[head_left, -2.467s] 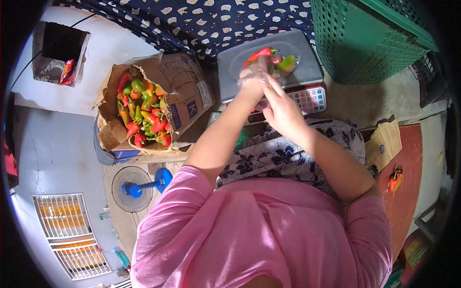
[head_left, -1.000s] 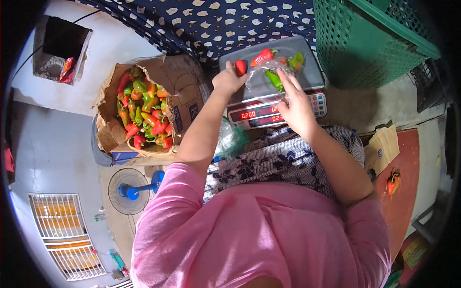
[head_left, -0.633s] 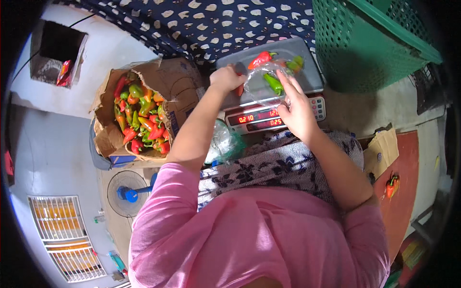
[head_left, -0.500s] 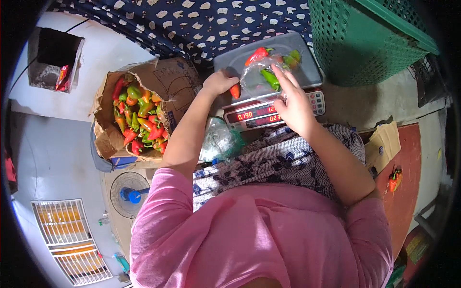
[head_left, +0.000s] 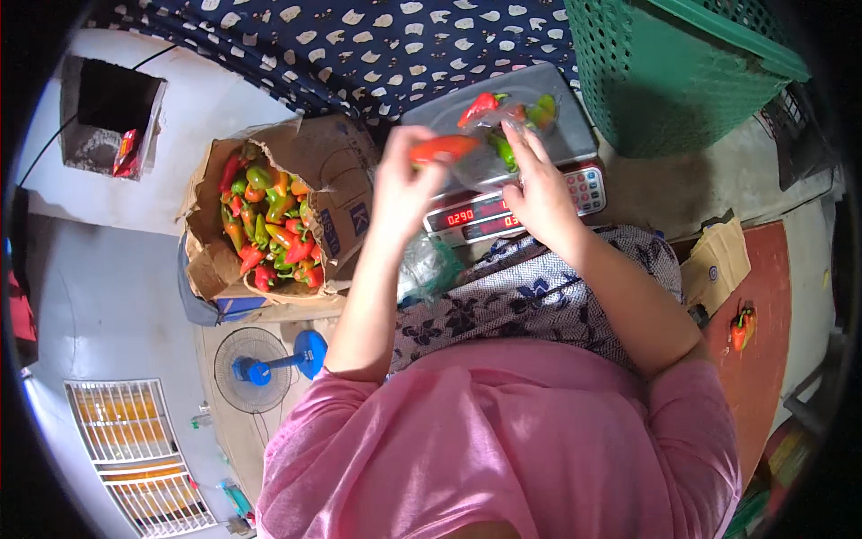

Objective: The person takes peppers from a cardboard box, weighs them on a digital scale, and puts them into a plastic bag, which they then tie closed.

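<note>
Red pepper blurs in left grip, apparently above red-digit scale.

Two bare hands, one left hand and one right hand, one long, glossy red pepper and one clear plastic bag share one grey-topped electronic scale, where at least three more peppers show: one bright red pepper near the far edge, one mottled green pepper toward the right edge and one slim green pepper toward the near edge. Around them: one brown cardboard box of red, green and orange peppers, dozens, overlapping beyond exact count; one green perforated plastic basket; one blue fan.
</note>
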`<state>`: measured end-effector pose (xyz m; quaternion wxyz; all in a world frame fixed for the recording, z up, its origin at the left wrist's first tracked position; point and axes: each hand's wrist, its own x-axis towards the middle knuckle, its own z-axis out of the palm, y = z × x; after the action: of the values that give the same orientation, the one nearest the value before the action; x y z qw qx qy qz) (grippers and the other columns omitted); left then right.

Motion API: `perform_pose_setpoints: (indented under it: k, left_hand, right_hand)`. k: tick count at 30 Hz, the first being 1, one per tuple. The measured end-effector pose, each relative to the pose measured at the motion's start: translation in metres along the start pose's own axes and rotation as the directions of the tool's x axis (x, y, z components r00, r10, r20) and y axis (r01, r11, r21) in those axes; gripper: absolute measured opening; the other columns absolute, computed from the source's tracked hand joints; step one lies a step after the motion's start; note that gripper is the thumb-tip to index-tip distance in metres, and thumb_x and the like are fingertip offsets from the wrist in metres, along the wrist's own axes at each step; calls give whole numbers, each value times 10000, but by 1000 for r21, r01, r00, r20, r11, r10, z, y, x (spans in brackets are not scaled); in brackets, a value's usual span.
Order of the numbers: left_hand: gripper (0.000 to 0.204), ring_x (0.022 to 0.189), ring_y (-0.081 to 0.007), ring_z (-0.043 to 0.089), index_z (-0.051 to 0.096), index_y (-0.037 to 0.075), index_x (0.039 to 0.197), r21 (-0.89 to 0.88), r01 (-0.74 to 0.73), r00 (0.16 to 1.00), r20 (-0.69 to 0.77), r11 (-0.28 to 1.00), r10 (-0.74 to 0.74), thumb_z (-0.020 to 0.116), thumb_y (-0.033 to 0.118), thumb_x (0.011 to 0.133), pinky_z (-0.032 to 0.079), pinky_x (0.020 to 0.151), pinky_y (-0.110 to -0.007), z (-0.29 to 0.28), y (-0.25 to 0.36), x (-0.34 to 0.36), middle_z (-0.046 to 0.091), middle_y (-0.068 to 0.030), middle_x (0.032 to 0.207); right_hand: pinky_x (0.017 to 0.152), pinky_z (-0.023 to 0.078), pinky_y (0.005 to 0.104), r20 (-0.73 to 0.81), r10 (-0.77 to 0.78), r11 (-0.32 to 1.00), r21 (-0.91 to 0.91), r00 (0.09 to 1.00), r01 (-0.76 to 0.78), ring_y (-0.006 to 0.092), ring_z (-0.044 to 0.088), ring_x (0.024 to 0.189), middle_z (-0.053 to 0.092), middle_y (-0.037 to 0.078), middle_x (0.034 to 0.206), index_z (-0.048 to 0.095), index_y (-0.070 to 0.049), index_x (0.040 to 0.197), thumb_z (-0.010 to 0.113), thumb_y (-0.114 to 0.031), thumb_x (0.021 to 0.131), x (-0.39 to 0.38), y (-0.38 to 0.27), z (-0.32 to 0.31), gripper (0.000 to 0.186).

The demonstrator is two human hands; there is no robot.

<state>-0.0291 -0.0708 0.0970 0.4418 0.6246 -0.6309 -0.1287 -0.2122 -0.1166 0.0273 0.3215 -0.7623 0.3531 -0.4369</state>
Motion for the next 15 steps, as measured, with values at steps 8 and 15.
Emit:
perform_pose_setpoints:
  k: [8, 15]
  left_hand:
    - [416, 970, -401, 630, 567, 40, 1184, 92, -96, 830, 557, 991, 29, 591, 307, 866, 496, 821, -460, 115, -63, 35, 642, -267, 1023]
    - [520, 1194, -393, 525, 487, 76, 1291, 352, -383, 835, 527, 854, 157, 674, 288, 855, 428, 987, -461, 128, -65, 65, 535, -217, 1286]
  right_hand:
    - [776, 532, 455, 51, -51, 997, -50, 997, 54, 414, 629, 910, 343, 167, 1479, 349, -34, 1411, 570, -8, 731, -11, 0, 13, 716]
    - [806, 532, 461, 48, -51, 999, -5, 998, 51, 419, 615, 941, 364, 178, 1457, 329, -31, 1411, 569, 3, 728, -6, 0, 4, 725]
